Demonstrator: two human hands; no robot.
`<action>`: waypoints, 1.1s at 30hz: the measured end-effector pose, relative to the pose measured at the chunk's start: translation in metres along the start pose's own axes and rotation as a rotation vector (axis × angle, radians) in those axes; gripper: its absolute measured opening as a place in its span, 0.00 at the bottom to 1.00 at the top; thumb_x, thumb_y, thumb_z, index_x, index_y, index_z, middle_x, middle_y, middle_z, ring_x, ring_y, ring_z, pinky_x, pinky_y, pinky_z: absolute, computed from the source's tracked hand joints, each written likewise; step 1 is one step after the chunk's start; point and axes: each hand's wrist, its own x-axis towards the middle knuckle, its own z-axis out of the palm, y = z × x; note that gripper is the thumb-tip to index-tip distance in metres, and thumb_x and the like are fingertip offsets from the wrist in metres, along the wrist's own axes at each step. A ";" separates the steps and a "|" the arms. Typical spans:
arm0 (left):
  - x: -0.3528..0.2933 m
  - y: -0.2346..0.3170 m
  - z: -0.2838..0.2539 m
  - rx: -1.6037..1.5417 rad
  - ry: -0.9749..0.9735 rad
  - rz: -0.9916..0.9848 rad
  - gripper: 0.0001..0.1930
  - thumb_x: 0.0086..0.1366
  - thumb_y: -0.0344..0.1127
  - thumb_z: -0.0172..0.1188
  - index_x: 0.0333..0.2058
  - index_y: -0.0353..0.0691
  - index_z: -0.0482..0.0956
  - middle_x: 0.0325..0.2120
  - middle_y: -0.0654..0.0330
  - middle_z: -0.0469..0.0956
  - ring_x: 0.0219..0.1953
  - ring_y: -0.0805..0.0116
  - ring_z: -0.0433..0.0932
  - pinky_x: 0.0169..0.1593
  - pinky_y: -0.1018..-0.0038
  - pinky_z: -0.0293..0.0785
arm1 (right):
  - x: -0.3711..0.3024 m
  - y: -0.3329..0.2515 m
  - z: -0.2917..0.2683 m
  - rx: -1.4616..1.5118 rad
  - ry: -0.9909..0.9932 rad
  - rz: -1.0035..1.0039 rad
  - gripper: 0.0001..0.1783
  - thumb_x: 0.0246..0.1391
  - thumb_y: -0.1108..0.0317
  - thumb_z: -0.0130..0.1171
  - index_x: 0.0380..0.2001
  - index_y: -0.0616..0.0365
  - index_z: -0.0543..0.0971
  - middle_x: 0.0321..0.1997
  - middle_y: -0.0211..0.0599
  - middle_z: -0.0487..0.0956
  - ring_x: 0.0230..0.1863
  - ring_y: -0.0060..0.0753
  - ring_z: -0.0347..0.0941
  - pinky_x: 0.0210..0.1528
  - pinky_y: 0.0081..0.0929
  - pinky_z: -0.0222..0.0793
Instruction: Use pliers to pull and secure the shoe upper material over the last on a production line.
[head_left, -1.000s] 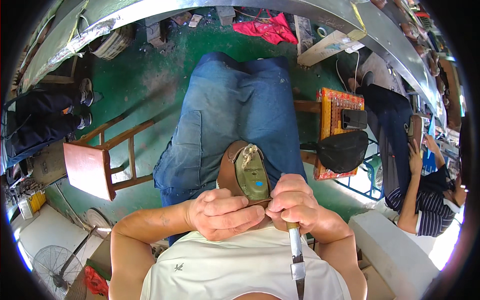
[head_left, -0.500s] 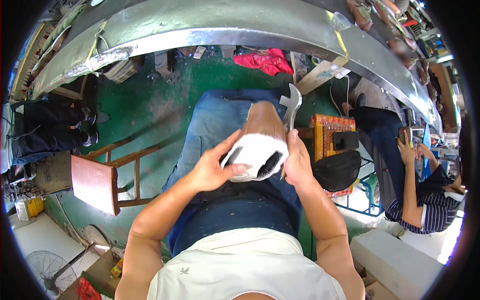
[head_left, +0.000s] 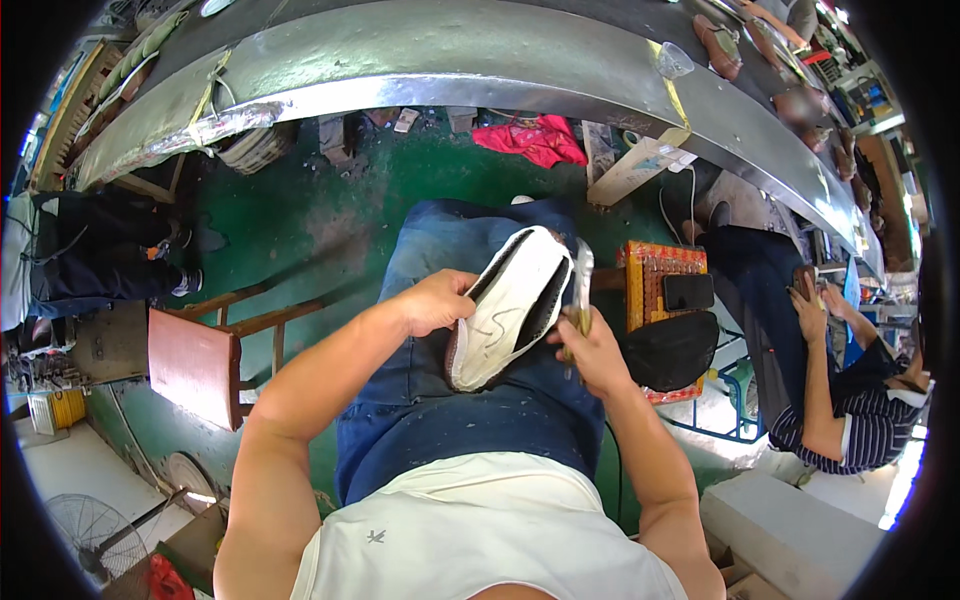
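A shoe upper on a last (head_left: 518, 290) rests over my lap, its pale sole side facing up and a dark gap along its right edge. My left hand (head_left: 440, 302) is closed on the left edge of the shoe. Beside the shoe's right edge, my right hand (head_left: 592, 352) is wrapped round the handle of a metal hand tool (head_left: 583, 278), which looks like shoemaker's pincers. Its head points away from me; whether its jaws touch the shoe, I cannot tell.
Ahead runs a long metal-edged bench (head_left: 400, 85), with brown shoes (head_left: 718, 45) at its right. A wooden stool (head_left: 195, 365) lies at left. To the right stand an orange beaded seat (head_left: 645, 260) with a phone (head_left: 689, 292) and black pad (head_left: 670, 350), and a seated co-worker (head_left: 840, 410).
The shoe has turned from toe-away with its brown upper showing to sole side up. My right hand has come off the shoe's side, and the tool has swung nearer to me.
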 end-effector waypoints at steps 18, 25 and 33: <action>-0.017 -0.040 0.040 -0.451 -0.149 0.237 0.41 0.69 0.35 0.50 0.76 0.36 0.42 0.72 0.53 0.58 0.71 0.64 0.60 0.72 0.69 0.55 | -0.012 -0.134 0.015 -1.471 -0.676 -0.033 0.18 0.59 0.66 0.59 0.45 0.73 0.74 0.39 0.61 0.82 0.46 0.61 0.80 0.50 0.50 0.74; 0.018 -0.065 0.045 -0.440 0.343 0.118 0.39 0.79 0.63 0.30 0.71 0.34 0.59 0.69 0.53 0.66 0.69 0.64 0.64 0.71 0.69 0.59 | 0.006 -0.057 0.011 -1.211 -0.661 -0.377 0.14 0.60 0.63 0.60 0.37 0.66 0.73 0.32 0.57 0.81 0.37 0.63 0.79 0.43 0.53 0.73; 0.038 -0.081 0.032 0.230 0.724 0.412 0.29 0.81 0.50 0.36 0.55 0.32 0.80 0.43 0.36 0.82 0.51 0.38 0.80 0.55 0.59 0.75 | -0.009 -0.041 0.015 -0.986 -0.562 -0.237 0.26 0.59 0.65 0.61 0.56 0.69 0.71 0.48 0.58 0.79 0.51 0.61 0.76 0.55 0.50 0.71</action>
